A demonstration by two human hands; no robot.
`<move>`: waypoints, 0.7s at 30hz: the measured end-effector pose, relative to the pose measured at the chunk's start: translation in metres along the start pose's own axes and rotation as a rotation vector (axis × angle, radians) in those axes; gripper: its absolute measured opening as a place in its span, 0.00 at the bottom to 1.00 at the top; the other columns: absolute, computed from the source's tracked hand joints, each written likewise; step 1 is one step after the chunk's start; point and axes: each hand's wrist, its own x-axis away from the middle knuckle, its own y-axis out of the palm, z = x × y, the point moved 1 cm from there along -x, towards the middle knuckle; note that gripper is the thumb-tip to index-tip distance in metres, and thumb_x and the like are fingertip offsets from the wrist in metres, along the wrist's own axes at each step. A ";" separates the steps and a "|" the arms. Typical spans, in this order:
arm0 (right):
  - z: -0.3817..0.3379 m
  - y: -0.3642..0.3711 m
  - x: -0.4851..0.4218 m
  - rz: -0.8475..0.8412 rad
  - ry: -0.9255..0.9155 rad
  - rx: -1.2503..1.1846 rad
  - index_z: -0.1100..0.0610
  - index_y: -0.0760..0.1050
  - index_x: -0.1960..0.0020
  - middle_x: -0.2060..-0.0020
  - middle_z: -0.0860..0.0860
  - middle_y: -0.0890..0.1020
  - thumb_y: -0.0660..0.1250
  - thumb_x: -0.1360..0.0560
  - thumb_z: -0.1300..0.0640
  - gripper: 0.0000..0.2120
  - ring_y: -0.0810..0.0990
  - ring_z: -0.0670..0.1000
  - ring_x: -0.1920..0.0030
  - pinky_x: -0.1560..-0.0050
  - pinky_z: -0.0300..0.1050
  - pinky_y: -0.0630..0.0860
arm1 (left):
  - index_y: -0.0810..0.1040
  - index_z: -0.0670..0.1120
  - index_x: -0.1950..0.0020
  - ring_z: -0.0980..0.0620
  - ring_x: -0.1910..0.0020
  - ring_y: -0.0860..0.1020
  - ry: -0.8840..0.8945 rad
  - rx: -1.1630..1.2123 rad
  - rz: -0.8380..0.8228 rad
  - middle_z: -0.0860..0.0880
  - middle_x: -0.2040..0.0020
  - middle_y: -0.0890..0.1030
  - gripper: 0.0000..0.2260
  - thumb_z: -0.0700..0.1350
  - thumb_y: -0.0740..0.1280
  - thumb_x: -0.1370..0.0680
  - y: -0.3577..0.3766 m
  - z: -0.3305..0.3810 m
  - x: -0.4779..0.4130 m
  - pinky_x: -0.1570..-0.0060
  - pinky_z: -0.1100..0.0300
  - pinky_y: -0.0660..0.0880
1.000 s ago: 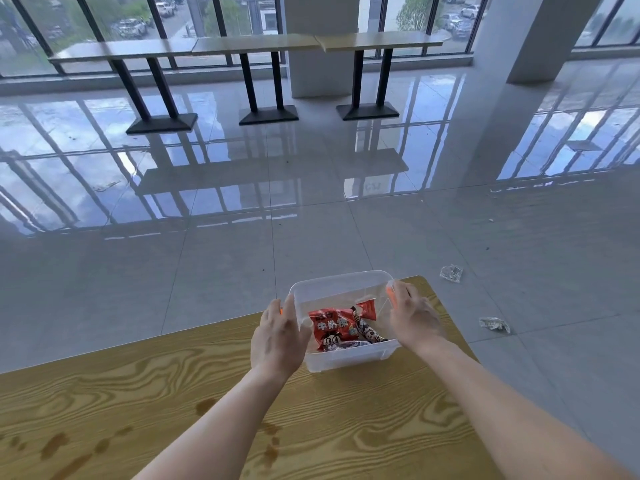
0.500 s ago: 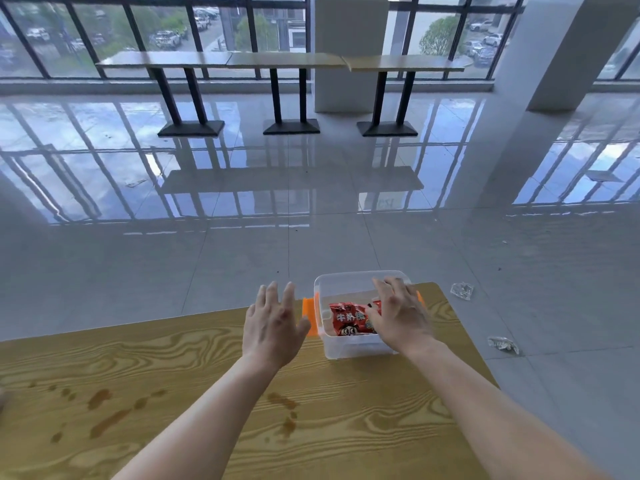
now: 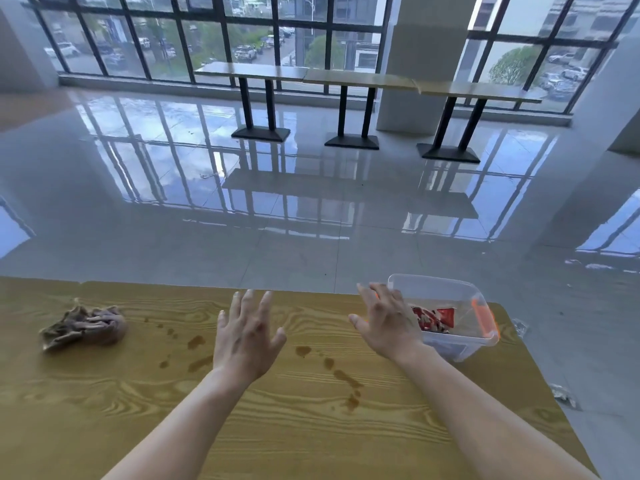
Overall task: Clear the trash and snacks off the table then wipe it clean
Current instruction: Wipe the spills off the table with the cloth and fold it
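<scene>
A clear plastic box (image 3: 460, 344) with an orange handle sits at the far right corner of the wooden table (image 3: 104, 403). Red snack packets (image 3: 433, 318) lie inside it. My right hand (image 3: 384, 323) hovers with fingers spread just left of the box, apart from it as far as I can tell. My left hand (image 3: 247, 337) is held flat with spread fingers above the table's middle, holding nothing. Brown spill stains (image 3: 341, 375) dot the wood between and below my hands. A crumpled brownish cloth (image 3: 85, 327) lies on the table at the far left.
Scraps of wrapper (image 3: 564, 396) lie on the tiled floor beyond the table's right edge. Shiny floor stretches ahead to a row of high tables (image 3: 360, 81) by the windows and a white pillar (image 3: 422, 64).
Both hands have come off the box and drawn back to the left. My view has swung left, bringing the cloth and more stains into sight.
</scene>
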 end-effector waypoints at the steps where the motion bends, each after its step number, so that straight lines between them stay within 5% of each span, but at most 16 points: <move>1: -0.012 0.003 -0.001 -0.005 -0.012 0.009 0.50 0.61 0.24 0.27 0.54 0.67 0.63 0.22 0.41 0.30 0.66 0.58 0.30 0.30 0.53 0.65 | 0.53 0.52 0.22 0.43 0.22 0.50 -0.015 -0.006 0.000 0.44 0.21 0.55 0.32 0.60 0.60 0.23 -0.004 -0.013 0.004 0.26 0.40 0.57; 21: -0.300 0.118 -0.025 -0.187 -0.353 -0.023 0.50 0.59 0.23 0.26 0.52 0.66 0.62 0.22 0.41 0.31 0.63 0.56 0.27 0.29 0.53 0.66 | 0.51 0.51 0.22 0.42 0.22 0.51 -0.401 -0.138 -0.038 0.42 0.22 0.55 0.33 0.63 0.56 0.23 -0.050 -0.287 0.094 0.26 0.40 0.56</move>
